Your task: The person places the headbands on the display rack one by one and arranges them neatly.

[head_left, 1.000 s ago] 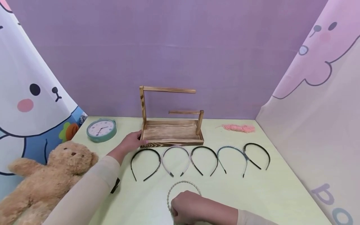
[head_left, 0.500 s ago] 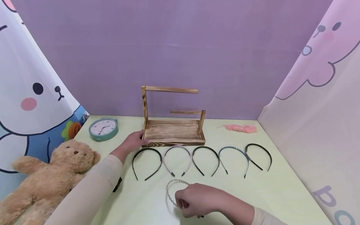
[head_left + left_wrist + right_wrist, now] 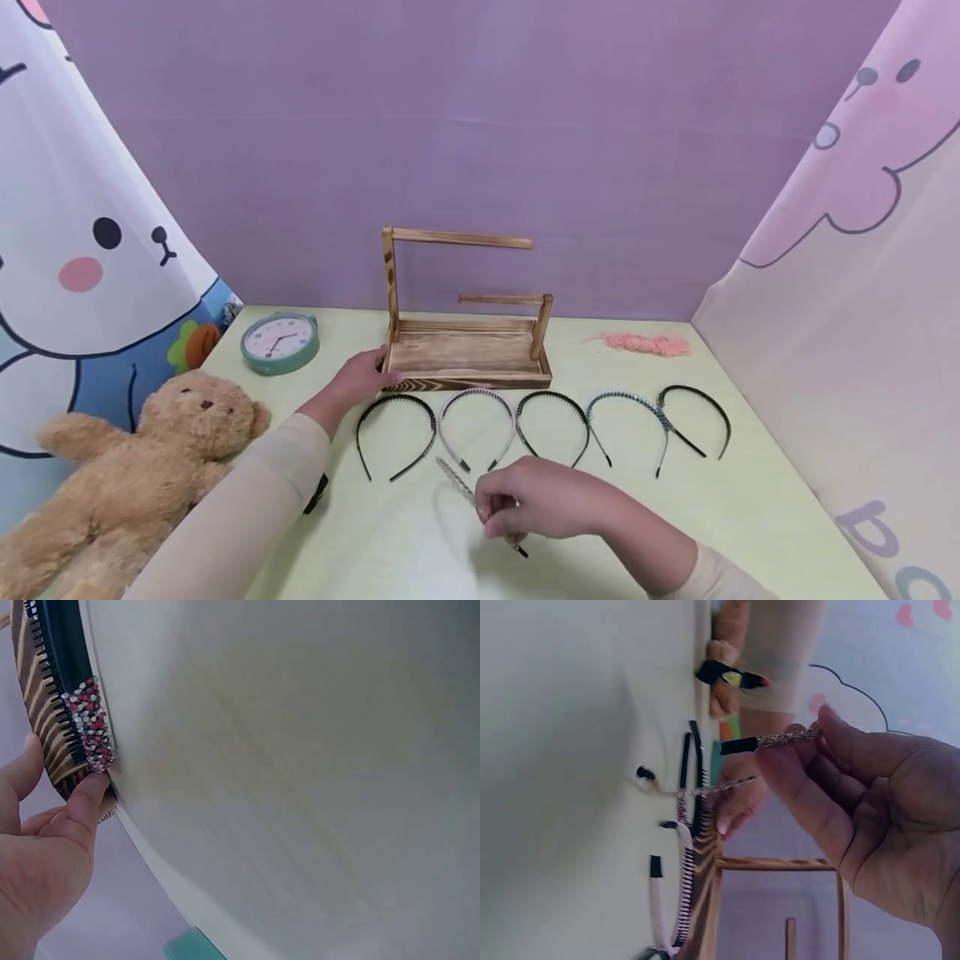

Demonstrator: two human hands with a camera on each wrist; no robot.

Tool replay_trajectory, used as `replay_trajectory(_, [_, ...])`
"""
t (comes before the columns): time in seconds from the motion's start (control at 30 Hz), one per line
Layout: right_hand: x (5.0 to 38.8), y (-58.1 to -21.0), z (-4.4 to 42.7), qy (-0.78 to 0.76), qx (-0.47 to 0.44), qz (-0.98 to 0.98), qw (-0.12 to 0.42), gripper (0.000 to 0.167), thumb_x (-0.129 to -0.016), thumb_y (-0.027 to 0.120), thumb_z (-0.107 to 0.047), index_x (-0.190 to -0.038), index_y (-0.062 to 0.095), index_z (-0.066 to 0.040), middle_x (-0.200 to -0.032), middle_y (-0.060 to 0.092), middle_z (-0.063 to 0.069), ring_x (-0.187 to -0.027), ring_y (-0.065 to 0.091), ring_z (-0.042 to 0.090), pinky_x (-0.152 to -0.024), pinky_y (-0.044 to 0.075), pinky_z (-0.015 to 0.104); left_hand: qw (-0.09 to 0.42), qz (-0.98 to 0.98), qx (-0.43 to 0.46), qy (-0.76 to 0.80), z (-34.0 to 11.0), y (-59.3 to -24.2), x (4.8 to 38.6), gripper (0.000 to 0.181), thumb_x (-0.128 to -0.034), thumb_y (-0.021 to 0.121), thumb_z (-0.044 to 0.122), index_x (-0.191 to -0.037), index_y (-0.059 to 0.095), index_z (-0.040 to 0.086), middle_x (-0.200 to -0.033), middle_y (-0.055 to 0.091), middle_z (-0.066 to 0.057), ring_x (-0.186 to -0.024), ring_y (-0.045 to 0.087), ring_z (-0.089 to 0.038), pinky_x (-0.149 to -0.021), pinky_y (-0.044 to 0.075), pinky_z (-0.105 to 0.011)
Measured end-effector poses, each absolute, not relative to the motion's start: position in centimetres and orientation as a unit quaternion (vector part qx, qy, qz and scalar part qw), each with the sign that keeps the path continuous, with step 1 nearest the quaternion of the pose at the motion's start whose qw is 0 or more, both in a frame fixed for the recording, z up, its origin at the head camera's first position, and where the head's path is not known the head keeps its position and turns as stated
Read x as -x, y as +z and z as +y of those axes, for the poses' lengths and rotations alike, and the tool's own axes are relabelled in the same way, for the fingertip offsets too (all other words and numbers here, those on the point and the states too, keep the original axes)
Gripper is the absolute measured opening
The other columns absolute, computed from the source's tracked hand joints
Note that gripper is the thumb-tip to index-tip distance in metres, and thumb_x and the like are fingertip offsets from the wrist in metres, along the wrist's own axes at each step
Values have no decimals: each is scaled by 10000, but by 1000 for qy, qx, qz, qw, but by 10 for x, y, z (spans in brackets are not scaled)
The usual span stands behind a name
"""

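My right hand (image 3: pixel 540 496) pinches a thin braided, pearly headband (image 3: pixel 787 738) near one black-tipped end, holding it above the table; in the head view it appears nearly edge-on. At the left end of a wooden rack (image 3: pixel 465 385), with a tray base and two horizontal bars, my left hand (image 3: pixel 360 379) grips the corner between thumb and fingers. Along the rack's front lie several headbands: a black one (image 3: pixel 396 397) closest to the left hand, a pale pink one (image 3: pixel 476 391), another black one (image 3: pixel 553 394), a blue one (image 3: pixel 628 396) and a black one (image 3: pixel 693 388) overlapping it.
A teal clock (image 3: pixel 281 343) lies at the back left. The brown teddy bear (image 3: pixel 150 467) sits at the left edge, beside the left sleeve. Pink yarn (image 3: pixel 645 343) lies at the back right. A small black item (image 3: pixel 317 493) is partly hidden by the left sleeve.
My right hand has lifted the braided headband off the table and turned it from lying flat to nearly edge-on. My left hand keeps its grip on the rack.
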State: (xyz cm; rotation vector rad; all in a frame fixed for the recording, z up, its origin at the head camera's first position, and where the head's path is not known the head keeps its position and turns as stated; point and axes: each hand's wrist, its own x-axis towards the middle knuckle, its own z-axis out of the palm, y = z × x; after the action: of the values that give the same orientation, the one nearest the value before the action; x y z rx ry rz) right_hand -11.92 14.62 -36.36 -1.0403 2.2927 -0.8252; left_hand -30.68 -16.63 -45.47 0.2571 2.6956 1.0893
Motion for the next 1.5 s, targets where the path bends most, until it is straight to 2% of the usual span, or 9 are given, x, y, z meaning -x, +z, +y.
replay_trajectory(0.13, [132,-353,146,-330,368,843,212,109,-929,672,-209,-846,616,-251,-755,654,-119,-695,638,6,-661,546,200,109,919,-87,369,-165,-451,305,756,-1003,574,292,-1557,154,-4,-1546,308,-271,-1416,309,-438,-1146,310,-556])
replay_trajectory(0.27, [153,-344,144,-337,348,864,139,110,-936,670,-229,-855,624,-287,-796,659,-133,-749,638,28,-684,544,249,107,918,-80,373,-164,-447,303,763,-1002,574,301,-1560,148,1,-1555,292,-267,-1426,292,-434,-1154,297,-555])
replay_trajectory(0.43, [187,-348,139,-366,319,871,71,71,-942,666,-241,-883,629,-256,-845,657,-123,-811,642,71,-731,556,300,119,916,-76,376,-165,-446,303,770,-1006,564,318,-1564,132,12,-1571,264,-254,-1440,267,-425,-1168,276,-545])
replay_trajectory(0.53, [210,-356,132,-386,300,871,36,61,-945,657,-259,-905,637,-217,-873,670,-99,-861,656,76,-765,572,289,117,918,-71,373,-164,-447,304,770,-1002,571,311,-1563,138,10,-1567,272,-259,-1440,263,-430,-1174,263,-546])
replay_trajectory(0.67, [235,-366,122,-386,275,880,-13,86,-954,634,-279,-925,646,-199,-900,686,-102,-897,668,76,-734,573,265,120,918,-68,372,-163,-447,306,777,-994,584,302,-1563,144,9,-1555,290,-270,-1439,260,-436,-1177,252,-550])
replay_trajectory(0.83, [261,-375,112,-363,256,894,-63,73,-963,632,-263,-936,641,-196,-894,682,-106,-911,667,100,-725,557,301,122,919,-66,368,-164,-448,308,784,-994,585,310,-1565,136,14,-1568,267,-259,-1449,244,-426,-1186,236,-538])
replay_trajectory(1.27, [301,-405,127,-367,167,911,-88,76,-939,665,-267,-937,645,-193,-897,705,-50,-898,675,172,-729,552,362,121,921,-63,365,-161,-449,308,769,-996,581,309,-1567,151,26,-1564,284,-255,-1444,255,-433,-1181,242,-548])
replay_trajectory(1.5, [311,-421,152,-385,116,912,-86,96,-963,642,-246,-909,615,-170,-899,682,-9,-832,636,197,-656,507,341,126,923,-62,357,-162,-449,309,769,-1003,567,314,-1567,136,19,-1565,272,-264,-1444,247,-440,-1183,232,-552])
